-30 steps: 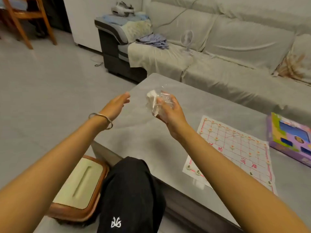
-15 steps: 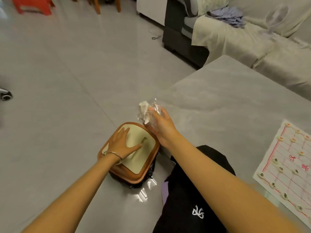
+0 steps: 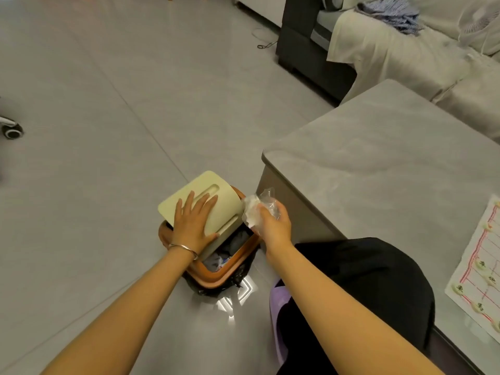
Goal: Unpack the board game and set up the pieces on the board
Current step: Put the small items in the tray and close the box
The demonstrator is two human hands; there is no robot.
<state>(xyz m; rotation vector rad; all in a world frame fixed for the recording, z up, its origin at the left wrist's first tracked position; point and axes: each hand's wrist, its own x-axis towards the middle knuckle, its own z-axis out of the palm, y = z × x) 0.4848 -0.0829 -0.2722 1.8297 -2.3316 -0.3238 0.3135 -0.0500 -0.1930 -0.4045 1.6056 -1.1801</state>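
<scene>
My right hand grips a crumpled clear plastic bag with white paper inside, just above the open side of an orange trash bin on the floor. My left hand lies flat on the bin's cream swing lid, fingers spread, pushing it tilted open. Dark rubbish shows inside the bin. At the right edge, the paper game board lies on the grey table with round cream pieces set on its lines.
A grey tiled floor stretches left. My black-clad knee and a purple stool sit between bin and table. A covered sofa with crumpled clothes stands behind the table. A small wheel shows at far left.
My view swung from the table down to the bin. My left hand reached the lid and pushed it open. My right hand carried the plastic bag down to the bin's opening.
</scene>
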